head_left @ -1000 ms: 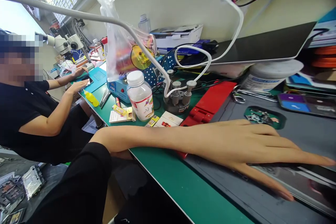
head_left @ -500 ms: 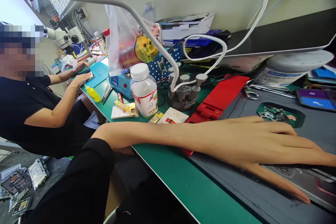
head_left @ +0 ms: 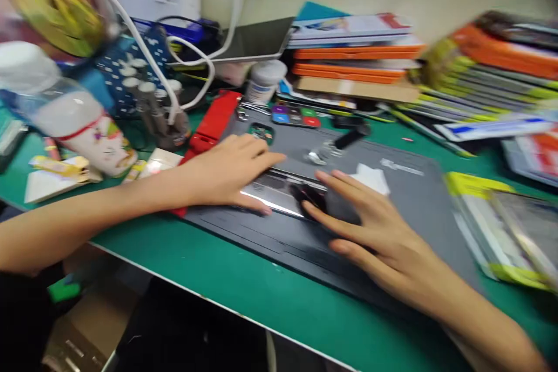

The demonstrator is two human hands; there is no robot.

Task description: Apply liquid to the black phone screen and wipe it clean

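Observation:
A glossy, dark-and-clear flat piece like a phone screen lies on the grey work mat. My left hand is over its left end, fingers stretched out and thumb along the near edge. My right hand hovers at the right end, fingers spread, close to a small dark patch on the piece. Whether either hand presses on it I cannot tell, because of blur. Beyond the hands are a small green circuit board, a dark-handled tool and a white scrap of paper.
A red holder, a white-capped bottle and a screwdriver stand are on the left. Stacked orange boxes are at the back. Yellow-edged packets lie on the right. A white cable hangs at upper left.
My view has swung to the right, so the neighbouring person is out of sight. My right hand has come into view. My left hand still lies outstretched by the flat piece.

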